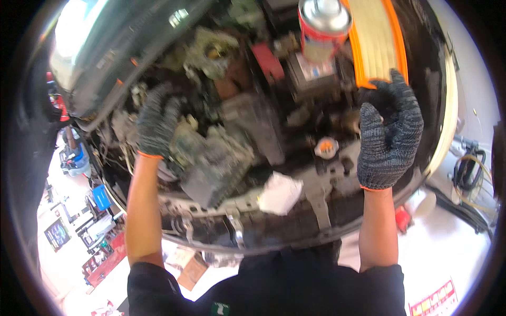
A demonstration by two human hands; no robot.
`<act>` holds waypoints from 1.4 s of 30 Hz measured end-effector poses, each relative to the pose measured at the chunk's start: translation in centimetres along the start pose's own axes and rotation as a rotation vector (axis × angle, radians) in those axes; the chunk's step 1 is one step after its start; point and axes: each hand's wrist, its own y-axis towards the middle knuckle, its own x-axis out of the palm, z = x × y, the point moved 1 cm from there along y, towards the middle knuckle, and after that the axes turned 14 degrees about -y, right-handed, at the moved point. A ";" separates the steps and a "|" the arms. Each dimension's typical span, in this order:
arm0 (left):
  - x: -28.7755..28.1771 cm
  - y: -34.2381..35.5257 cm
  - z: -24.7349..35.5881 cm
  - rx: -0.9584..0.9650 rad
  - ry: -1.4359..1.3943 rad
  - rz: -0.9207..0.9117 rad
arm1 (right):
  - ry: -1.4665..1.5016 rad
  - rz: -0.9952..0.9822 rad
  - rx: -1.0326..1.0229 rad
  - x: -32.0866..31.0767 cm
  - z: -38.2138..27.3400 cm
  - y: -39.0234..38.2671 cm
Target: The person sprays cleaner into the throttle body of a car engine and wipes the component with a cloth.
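Note:
Both my hands wear dark grey knit gloves with orange cuffs, above a car's engine bay. My left hand (pixel 158 124) is over the left side of the engine, fingers stretched out and slightly blurred, with nothing visible in it. My right hand (pixel 391 137) is open, thumb and fingers apart. Its fingertips reach the near end of a pleated air filter (pixel 375 39) with an orange rim; whether they touch it I cannot tell. Beside the filter, a red and silver spray can (pixel 324 31) stands above the battery (pixel 311 76).
A folded white cloth (pixel 281 194) lies on the front crossmember, near a radiator cap (pixel 327 148) with orange marking. The raised hood (pixel 132 52) slants over the upper left. A cardboard box (pixel 192 271) sits on the floor below. Hoses and cables (pixel 472 174) are at the right.

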 end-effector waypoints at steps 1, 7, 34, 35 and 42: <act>-0.1 -0.8 -0.7 0.054 0.045 -0.003 | 0.022 -0.044 0.090 -0.8 0.0 -2.2; -0.1 -2.3 4.1 -0.054 -0.076 0.046 | -0.483 -0.816 0.190 -0.5 -2.2 -13.6; 5.3 10.8 -2.6 -0.262 0.011 -0.138 | -0.716 -0.944 0.264 27.9 -2.9 8.1; 5.2 10.5 -2.7 -0.213 0.013 -0.136 | -0.774 -1.063 0.155 28.4 -2.5 8.4; 4.4 10.5 -5.8 -0.080 0.129 -0.224 | -0.744 -0.850 0.181 28.8 -2.7 8.7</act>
